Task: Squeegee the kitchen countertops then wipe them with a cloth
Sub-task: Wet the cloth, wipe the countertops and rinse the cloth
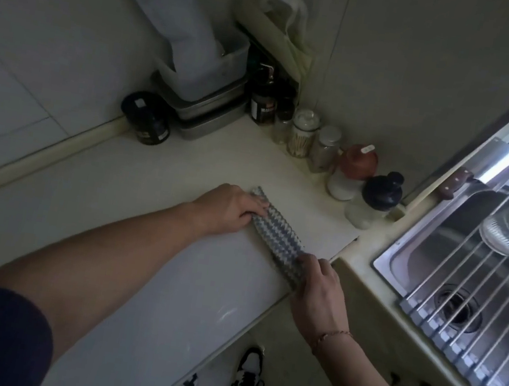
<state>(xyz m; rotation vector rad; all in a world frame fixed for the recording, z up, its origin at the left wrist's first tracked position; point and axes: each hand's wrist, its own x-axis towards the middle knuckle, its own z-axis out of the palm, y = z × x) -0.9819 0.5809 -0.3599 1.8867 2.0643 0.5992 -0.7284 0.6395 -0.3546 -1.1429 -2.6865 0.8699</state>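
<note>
A grey and white zigzag-patterned cloth (276,234), folded into a long strip, lies on the pale countertop (134,194) near its front right corner. My left hand (230,210) presses on the cloth's far end, fingers curled over it. My right hand (319,288) grips the near end at the counter's edge. The cloth stretches between both hands. No squeegee is visible.
Jars and bottles (353,173) line the back wall toward the sink. Stacked metal trays with a plastic tub (209,87) and a dark can (148,119) stand in the far corner. A steel sink (451,278) with a roll-up rack (493,311) holding a glass jar lies to the right.
</note>
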